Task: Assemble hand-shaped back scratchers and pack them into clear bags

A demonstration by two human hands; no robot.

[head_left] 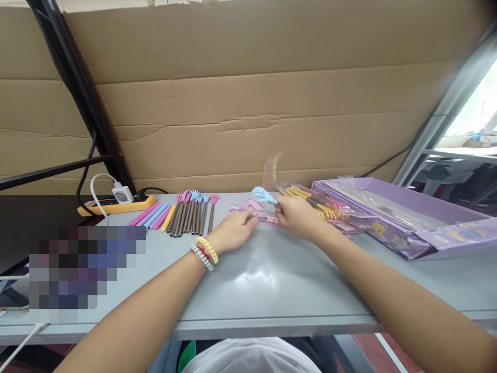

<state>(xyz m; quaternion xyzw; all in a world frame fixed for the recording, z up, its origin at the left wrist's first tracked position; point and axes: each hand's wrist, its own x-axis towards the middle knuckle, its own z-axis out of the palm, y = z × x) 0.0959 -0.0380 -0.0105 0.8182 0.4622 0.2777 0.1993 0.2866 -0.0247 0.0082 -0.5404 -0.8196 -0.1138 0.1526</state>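
My right hand (294,213) is closed on a light blue claw-shaped piece (264,195), which points left from the fingers. Beside it, my left hand (235,228) rests low over the grey table, fingers drawn together near small pink printed cards (254,205); whether it pinches anything is too small to tell. To the left lies a row of dark metal rods with pink, blue and purple claw heads (193,213). Next to them are pink, blue and yellow tubes (152,216). Clear-bagged yellow and pink sticks (316,202) lie right of my right hand.
An open purple box (396,241) with plastic bags inside stands at the right. Cardboard (240,98) walls the back. A yellow power strip (116,205) with a white charger and cables sits at the back left. The table's front edge (272,327) runs near my body.
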